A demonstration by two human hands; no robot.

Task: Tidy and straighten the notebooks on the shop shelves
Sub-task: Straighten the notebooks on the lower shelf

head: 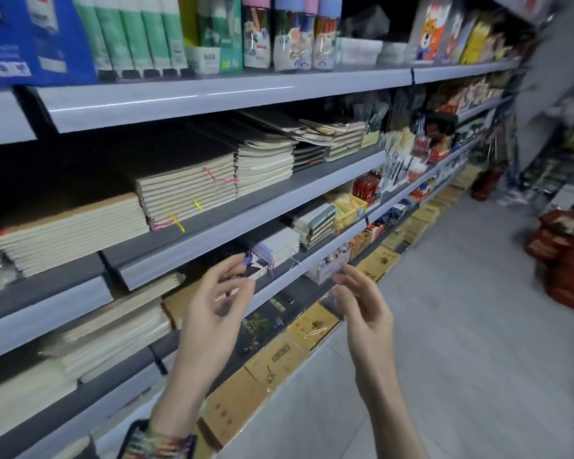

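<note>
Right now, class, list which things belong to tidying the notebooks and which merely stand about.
Job: kraft-covered notebook stack; string-tied notebook stack; lilac notebooks; left hand; right hand.
Standing about: green tubes; pastel-capped bottles; yellow boxes.

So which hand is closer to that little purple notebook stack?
Left. The left hand has fingertips right at the purple notebook stack; the right hand hovers farther along, to its right.

Grey metal shelves (212, 94) ran in long tiers along the left, dim in their recesses and bright on their front edges, beside a pale grey floor (444, 326) with blurred red goods (570, 253) at the right.
</note>
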